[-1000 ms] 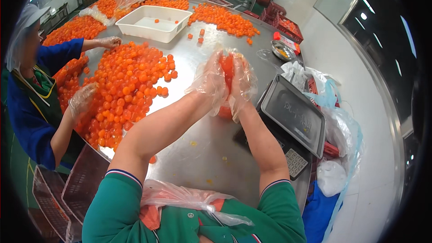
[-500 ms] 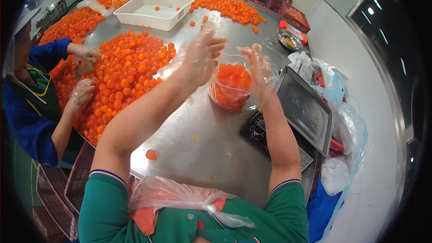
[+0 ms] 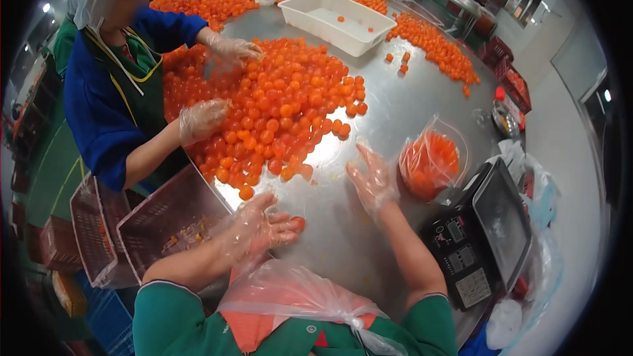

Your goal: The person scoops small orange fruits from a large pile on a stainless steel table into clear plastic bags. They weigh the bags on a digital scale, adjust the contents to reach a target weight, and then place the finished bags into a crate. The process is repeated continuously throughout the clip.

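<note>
My left hand [image 3: 265,229], in a clear plastic glove, is low over the steel table with its fingers apart. Its fingertips are at a lone orange egg yolk [image 3: 299,223], touching or almost touching it. My gloved right hand [image 3: 373,181] is open and empty, fingers spread, just left of a clear plastic bag [image 3: 432,165] packed with orange yolks. The bag stands upright with its loose mouth up. A big heap of egg yolks [image 3: 283,109] lies ahead of my left hand.
To the right is a black digital scale [image 3: 461,244] with a metal pan. A white tray [image 3: 310,10] holds a few yolks. At the left, a co-worker's gloved hands [image 3: 204,120] work in the heap above red crates [image 3: 158,224]. A metal bowl [image 3: 506,120] stands far right.
The view has swung left. My left hand has come from beside the bag down to the lone yolk. My right hand has left the bag's right side and is now on its left.
</note>
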`<state>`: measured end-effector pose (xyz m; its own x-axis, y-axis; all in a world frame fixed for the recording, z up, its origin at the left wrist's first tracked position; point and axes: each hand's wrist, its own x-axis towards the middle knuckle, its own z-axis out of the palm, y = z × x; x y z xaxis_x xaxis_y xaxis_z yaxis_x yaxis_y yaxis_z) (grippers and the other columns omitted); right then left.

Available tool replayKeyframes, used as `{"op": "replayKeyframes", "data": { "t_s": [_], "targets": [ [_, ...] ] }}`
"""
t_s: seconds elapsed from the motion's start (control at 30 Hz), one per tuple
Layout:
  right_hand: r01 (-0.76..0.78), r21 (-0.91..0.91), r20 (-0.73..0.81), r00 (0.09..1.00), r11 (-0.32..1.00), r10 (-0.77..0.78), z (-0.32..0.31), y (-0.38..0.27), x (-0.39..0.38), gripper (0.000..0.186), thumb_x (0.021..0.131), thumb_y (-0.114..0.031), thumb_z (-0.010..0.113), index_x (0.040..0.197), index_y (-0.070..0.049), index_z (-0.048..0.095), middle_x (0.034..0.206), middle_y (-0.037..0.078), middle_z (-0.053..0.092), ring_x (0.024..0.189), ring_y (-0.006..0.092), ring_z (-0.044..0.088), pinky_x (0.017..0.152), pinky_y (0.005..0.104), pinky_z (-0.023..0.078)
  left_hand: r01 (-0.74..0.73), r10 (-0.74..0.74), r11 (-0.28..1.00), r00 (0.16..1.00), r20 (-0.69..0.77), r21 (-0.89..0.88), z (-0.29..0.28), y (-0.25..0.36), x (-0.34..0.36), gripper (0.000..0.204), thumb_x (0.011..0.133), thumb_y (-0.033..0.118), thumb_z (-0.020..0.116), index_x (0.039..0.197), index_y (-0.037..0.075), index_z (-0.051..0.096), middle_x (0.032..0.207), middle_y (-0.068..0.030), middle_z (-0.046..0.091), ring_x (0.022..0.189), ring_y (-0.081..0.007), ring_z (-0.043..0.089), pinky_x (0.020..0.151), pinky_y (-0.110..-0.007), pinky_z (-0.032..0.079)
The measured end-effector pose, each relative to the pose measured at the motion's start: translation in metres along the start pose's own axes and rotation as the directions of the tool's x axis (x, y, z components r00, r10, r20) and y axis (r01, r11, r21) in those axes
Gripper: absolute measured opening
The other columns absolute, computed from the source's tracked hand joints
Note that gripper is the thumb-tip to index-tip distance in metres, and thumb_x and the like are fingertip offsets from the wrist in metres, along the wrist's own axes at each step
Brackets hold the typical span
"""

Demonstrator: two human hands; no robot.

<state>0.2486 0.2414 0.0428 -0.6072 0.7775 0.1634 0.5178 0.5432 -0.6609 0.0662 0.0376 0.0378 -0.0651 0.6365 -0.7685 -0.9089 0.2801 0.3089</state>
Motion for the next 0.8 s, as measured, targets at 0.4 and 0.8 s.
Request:
{"op": "replayKeyframes", "data": {
  "t_s": [0.4,0.8],
  "targets": [
    [-0.089,0.049,-0.499,0.861,0.995,0.102,0.078,0.142,0.223,0.076,0.086,-0.054,0.057,0.144,-0.008,0.038,0.146,0.024,0.035,0.133,0.0371,0.036,0.112,0.0422,0.027,-0.116,0.185,0.937,0.965,0.186,-0.328,0.040,0.005,0.070,0.078,0.089,0.054,0.055,0.148,0.031,0.010,0.154,-0.0187,0.009,0.140,-0.0479,0.013,0.107,-0.068,0.021],
    [-0.104,0.413,0.108,0.992,0.905,0.064,0.072,0.129,0.282,0.041,0.088,-0.038,0.063,0.109,-0.003,0.065,0.092,0.008,0.066,0.079,0.0157,0.060,0.074,0.0322,0.050,-0.084,0.150,0.910,0.979,0.135,-0.406,0.055,0.009,0.083,0.053,0.095,0.047,0.050,0.138,0.026,0.026,0.151,-0.0200,0.018,0.135,-0.0486,0.025,0.102,-0.070,0.030]
  ]
}}
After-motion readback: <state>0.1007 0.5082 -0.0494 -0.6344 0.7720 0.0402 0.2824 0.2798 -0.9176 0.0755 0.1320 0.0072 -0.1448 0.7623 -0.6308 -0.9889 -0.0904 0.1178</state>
